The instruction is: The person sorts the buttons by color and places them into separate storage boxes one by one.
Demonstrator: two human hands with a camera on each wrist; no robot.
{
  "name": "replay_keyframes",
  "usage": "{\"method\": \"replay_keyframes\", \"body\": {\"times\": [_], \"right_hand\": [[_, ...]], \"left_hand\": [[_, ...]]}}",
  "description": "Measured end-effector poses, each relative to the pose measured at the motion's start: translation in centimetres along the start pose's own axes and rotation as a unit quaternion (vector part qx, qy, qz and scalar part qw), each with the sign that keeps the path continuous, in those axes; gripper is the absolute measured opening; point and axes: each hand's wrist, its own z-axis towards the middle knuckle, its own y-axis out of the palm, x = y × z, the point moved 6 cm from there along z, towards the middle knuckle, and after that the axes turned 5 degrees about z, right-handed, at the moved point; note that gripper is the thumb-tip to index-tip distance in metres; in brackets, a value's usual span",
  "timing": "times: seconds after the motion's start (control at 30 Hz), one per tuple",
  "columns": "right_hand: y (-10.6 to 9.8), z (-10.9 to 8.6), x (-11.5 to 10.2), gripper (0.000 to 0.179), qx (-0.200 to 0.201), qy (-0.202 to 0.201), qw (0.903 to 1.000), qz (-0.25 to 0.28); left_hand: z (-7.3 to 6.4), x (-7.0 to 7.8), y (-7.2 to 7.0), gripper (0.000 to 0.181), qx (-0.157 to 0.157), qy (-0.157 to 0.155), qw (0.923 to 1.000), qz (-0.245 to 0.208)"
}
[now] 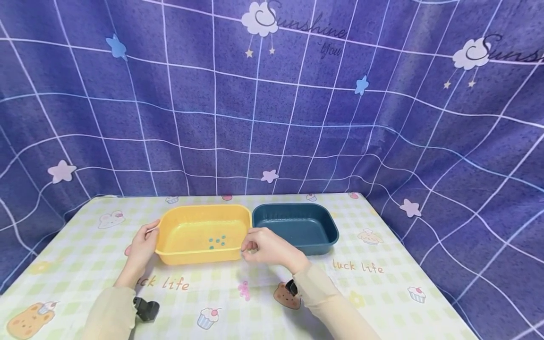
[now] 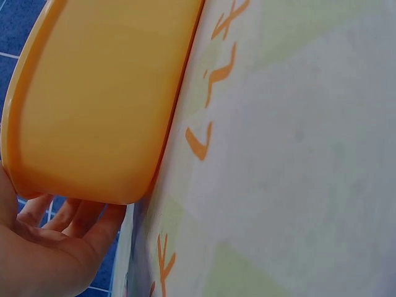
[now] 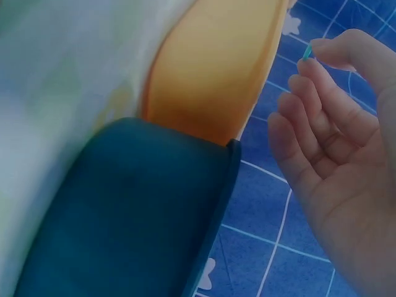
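Observation:
My left hand [image 1: 143, 245] holds the left end of a yellow plastic basin [image 1: 199, 256], its fingers bent against the outer end wall in the left wrist view. Several small teal discs [image 1: 218, 241] lie on the basin's floor, toward its right front. Over the basin's front right corner, my right hand [image 1: 267, 248] pinches another thin teal disc [image 3: 307, 52] between thumb and index fingertip. The right wrist view shows its other fingers loosely curled. A dark teal basin [image 1: 297, 229] stands just right of the yellow one, end to end with it.
A checked, cartoon-printed cloth [image 1: 229, 302] covers the table. Behind the basins hangs a blue curtain [image 1: 272, 118] with a white grid, stars and clouds. Its folds also run along both sides of the table. A black wrist device [image 1: 146, 309] sits at the left cuff.

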Motion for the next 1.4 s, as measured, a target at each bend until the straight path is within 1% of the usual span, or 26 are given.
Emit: {"method": "replay_keyframes", "body": {"times": [0.17,0.57,0.73,0.97,1.2,1.4], "right_hand": [[-0.4,1.2,0.1,0.005,0.008,-0.002,1.0000,-0.001],[-0.6,2.9,0.4,0.006,0.009,0.005,0.9999,0.000],[-0.4,3.4,0.5,0.006,0.009,0.009,0.9999,-0.003],[0.0,4.4,1.0,0.006,0.015,-0.002,0.9998,-0.010],[0.7,5.0,1.7,0.005,0.013,0.017,0.9997,-0.011],[1.2,5.4,1.9,0.006,0.011,0.020,0.9996,-0.018]], "left_hand": [[0.0,0.0,-0.1,0.051,0.000,0.010,0.9999,-0.007],[-0.2,0.1,0.0,0.050,0.001,0.010,0.9999,-0.002],[-0.2,0.0,0.0,0.049,-0.001,0.012,0.9999,0.000],[-0.2,0.0,-0.2,0.049,-0.001,0.009,0.9999,-0.005],[-0.2,0.0,-0.2,0.050,-0.006,0.006,1.0000,-0.002],[-0.1,-0.1,-0.2,0.049,-0.005,0.002,1.0000,-0.004]]}}
